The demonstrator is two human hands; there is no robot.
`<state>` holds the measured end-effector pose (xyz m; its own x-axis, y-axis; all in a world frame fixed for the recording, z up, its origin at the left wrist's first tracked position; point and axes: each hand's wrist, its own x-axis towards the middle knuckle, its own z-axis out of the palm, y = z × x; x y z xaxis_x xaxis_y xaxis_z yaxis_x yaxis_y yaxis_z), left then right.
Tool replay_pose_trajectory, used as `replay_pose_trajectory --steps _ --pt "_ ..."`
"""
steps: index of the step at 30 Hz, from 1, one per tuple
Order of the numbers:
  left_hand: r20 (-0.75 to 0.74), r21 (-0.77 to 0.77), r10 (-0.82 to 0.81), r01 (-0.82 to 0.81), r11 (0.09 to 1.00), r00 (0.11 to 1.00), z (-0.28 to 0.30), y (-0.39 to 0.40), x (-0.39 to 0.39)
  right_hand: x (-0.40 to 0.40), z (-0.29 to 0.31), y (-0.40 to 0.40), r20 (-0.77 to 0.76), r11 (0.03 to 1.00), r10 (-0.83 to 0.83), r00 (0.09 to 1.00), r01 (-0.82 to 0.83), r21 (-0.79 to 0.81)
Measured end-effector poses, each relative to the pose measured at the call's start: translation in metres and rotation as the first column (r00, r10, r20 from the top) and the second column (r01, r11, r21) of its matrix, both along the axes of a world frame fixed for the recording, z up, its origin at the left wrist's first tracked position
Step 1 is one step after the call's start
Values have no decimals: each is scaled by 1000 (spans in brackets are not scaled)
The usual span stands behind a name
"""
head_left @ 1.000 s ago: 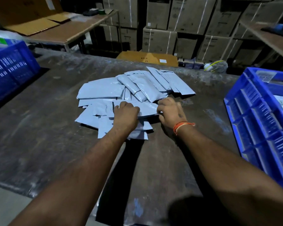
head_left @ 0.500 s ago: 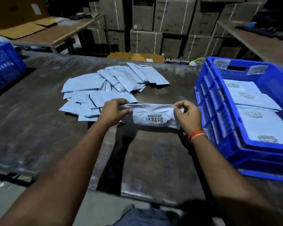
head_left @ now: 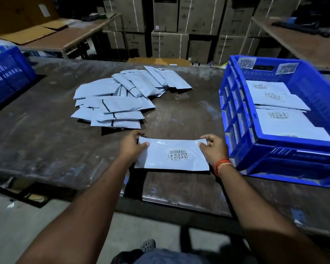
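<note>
Lowered toward the table since half a second back and drawn out flat, barcode side up: one grey mailer, now well clear of the pile at 11 o'clock. Pinched at both short ends: left grip with thumb on top of the 9 o'clock end, right grip with thumb and fingertips curled on the 3 o'clock end. Neither grip open, both on this same mailer. Long axis from 9 to 3 o'clock, square across the body, near the table's front edge. Cannot tell whether resting on the surface or held just above it.

Just beside the right grip, at 2 o'clock: blue crate, near wall close to the wrist. Inside, several like mailers lying flat and overlapping, labels up. Right grip the nearer of the two, left grip at the mailer's far end.

Most likely next a carry toward 2 o'clock, up and over the crate's near wall, label kept up to match the stack.

At 10 o'clock, on the table's far left, a second blue crate, contents out of view.
</note>
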<state>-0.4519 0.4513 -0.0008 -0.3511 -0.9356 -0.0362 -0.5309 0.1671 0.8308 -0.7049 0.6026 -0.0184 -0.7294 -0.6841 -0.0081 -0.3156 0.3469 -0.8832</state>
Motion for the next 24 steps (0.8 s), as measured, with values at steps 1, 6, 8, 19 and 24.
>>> replay_pose_trajectory --steps 1,6,8,19,24 --pt "-17 8 4 -4 1000 1000 3 -2 -1 0 1 2 -23 999 9 1000 -8 40" --pt "102 -102 -150 160 982 983 34 -23 -12 8 14 -2 -115 935 241 964 -199 295" --pt "171 -172 -281 310 935 944 51 -29 -22 19 28 -13 -160 941 302 940 -267 209" --pt "128 -265 -92 124 956 987 44 -46 -37 49 5 -35 246 974 166 955 -198 114" --pt "264 -10 -133 140 990 955 20 -41 -32 69 -2 -40 675 960 -215 705 280 14"
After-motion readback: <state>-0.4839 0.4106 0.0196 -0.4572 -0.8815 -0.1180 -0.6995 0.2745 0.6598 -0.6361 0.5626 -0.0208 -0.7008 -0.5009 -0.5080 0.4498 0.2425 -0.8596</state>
